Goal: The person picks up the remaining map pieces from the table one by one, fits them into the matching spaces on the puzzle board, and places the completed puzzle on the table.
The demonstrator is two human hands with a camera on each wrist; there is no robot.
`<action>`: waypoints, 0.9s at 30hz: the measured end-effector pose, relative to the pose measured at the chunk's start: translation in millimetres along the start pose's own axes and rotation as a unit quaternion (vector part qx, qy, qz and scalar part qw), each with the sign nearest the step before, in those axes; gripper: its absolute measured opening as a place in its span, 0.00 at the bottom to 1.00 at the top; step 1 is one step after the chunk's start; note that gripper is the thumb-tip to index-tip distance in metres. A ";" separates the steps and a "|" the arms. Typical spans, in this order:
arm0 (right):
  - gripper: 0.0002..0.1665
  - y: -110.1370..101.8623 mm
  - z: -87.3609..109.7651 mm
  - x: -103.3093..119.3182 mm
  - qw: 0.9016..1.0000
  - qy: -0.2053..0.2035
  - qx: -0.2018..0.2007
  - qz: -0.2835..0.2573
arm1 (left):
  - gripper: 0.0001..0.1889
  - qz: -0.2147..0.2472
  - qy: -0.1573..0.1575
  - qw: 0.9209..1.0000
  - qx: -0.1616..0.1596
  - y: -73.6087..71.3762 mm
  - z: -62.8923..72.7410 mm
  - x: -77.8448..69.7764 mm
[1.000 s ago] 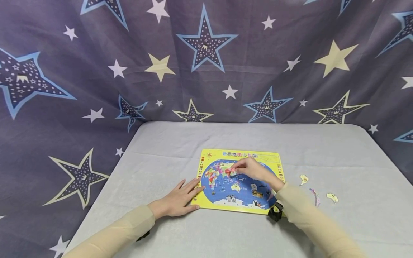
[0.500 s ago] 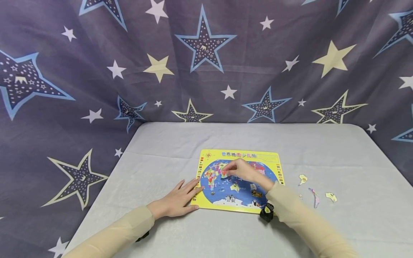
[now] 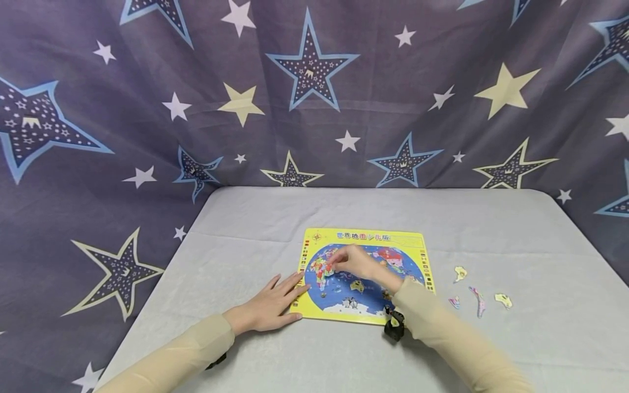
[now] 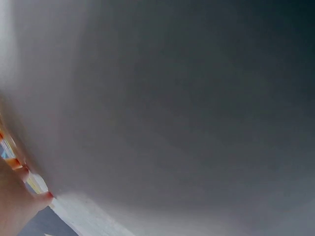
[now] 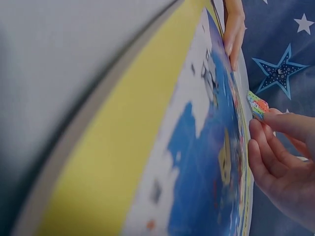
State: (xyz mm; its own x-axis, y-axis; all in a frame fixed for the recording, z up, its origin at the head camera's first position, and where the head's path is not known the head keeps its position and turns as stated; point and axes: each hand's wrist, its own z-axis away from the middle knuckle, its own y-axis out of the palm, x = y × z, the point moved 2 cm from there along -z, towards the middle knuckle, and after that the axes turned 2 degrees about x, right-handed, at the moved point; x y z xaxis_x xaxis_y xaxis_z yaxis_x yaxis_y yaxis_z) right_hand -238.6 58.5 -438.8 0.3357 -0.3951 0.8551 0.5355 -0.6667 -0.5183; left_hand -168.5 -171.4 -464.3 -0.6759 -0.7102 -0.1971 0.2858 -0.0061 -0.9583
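A yellow-bordered world map puzzle board (image 3: pixel 314 310) lies on the table, with a blue ocean and colourful land areas. My left hand (image 3: pixel 265 307) rests flat with fingers spread, its fingertips on the board's left edge. Over the upper left of the map is my right hand (image 3: pixel 361 263), pinching a small puzzle piece (image 5: pixel 257 104) between thumb and fingertips. That piece shows green, orange-red and blue in the right wrist view, close over the board. The left wrist view catches only part of the left hand (image 4: pixel 17 201) at its lower left corner.
Several loose puzzle pieces lie right of the board: a pale yellow one (image 3: pixel 460 273), a small pink-blue one (image 3: pixel 454 302), a long pinkish one (image 3: pixel 478 302) and another yellow one (image 3: pixel 503 300). A star-patterned curtain (image 3: pixel 314 125) hangs behind the grey-covered table (image 3: pixel 265 218).
My right hand has moved left across the map with the puzzle piece. The red area at the map's upper right and a small loose piece by the sleeve are uncovered. The left hand stays put.
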 end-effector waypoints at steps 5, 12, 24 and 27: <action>0.08 6.5 -3.7 0.9 1.000 -0.011 -0.001 0.008 | 0.34 -0.001 0.000 1.000 -0.001 -0.5 0.1 -0.8; 0.08 12.1 -6.6 -1.0 1.000 -0.006 -0.007 0.026 | 0.34 -0.003 0.001 1.000 0.000 -0.7 0.2 -0.9; 0.07 17.6 -10.5 1.9 0.999 -0.016 -0.010 0.043 | 0.34 -0.007 -0.003 1.000 0.002 0.0 0.6 -0.7; 0.07 19.0 -10.7 3.0 0.998 -0.020 -0.012 0.056 | 0.34 -0.006 -0.001 1.000 0.002 -0.1 0.7 -0.8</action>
State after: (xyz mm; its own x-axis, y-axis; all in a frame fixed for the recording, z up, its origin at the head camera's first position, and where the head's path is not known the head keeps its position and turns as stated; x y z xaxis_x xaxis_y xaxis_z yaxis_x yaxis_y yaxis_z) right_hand -235.7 37.9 -445.9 0.4231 -0.4432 0.7903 0.4746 -0.6346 -0.6100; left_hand -167.5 -171.3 -463.9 -0.6783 -0.7108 -0.1863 0.2807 -0.0163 -0.9597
